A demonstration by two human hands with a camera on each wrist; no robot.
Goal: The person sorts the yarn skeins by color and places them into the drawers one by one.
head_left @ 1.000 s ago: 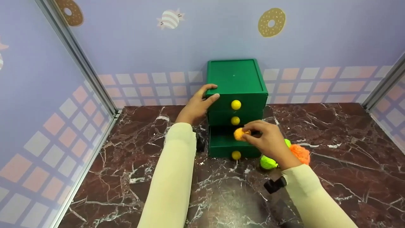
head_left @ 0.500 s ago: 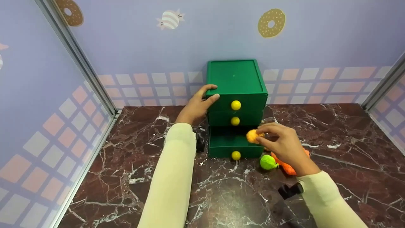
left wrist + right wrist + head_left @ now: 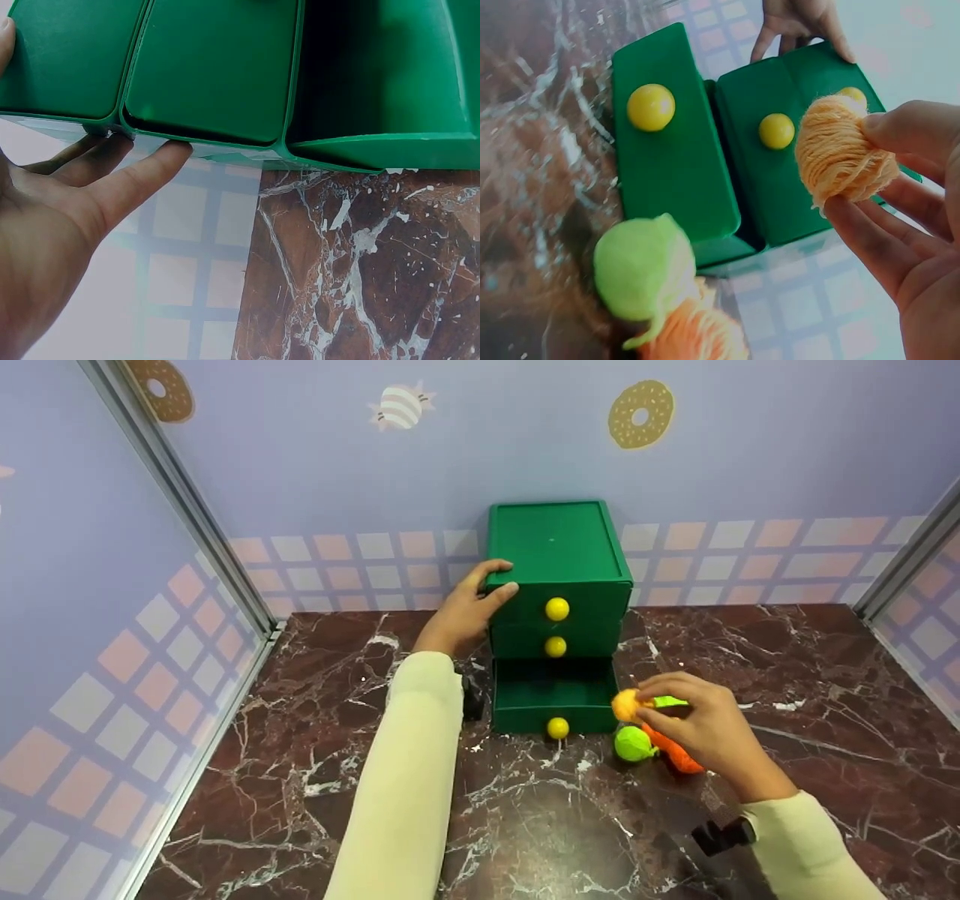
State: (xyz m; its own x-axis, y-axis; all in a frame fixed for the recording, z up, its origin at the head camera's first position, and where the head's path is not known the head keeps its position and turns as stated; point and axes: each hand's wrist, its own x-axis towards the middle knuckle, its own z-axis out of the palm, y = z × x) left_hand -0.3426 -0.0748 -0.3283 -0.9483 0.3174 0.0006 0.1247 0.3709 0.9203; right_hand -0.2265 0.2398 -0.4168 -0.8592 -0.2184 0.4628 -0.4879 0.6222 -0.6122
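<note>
My right hand (image 3: 709,724) pinches a small yellow-orange ball of yarn (image 3: 840,150) between thumb and fingertips, just right of the pulled-out bottom drawer (image 3: 551,718). The drawer belongs to a green drawer cabinet (image 3: 555,540) with yellow round knobs; its two upper drawers are pushed in. At the cabinet's upper left corner rests my left hand (image 3: 465,611), thumb on the front and one finger on top. In the left wrist view its other fingers (image 3: 142,176) lie fairly straight against the side. A lime-green ball of yarn (image 3: 641,270) and an orange one (image 3: 697,334) lie below my right hand.
Another piece of lime green (image 3: 669,701) shows partly behind my right hand. The cabinet stands on a dark red marbled tabletop (image 3: 547,825) against a patterned lilac wall (image 3: 510,442). Side panels with metal posts (image 3: 191,502) border the table left and right.
My right hand has moved from over the open bottom drawer to the right and a little nearer, still pinching the yellow-orange ball of yarn. The left hand and drawers stay put.
</note>
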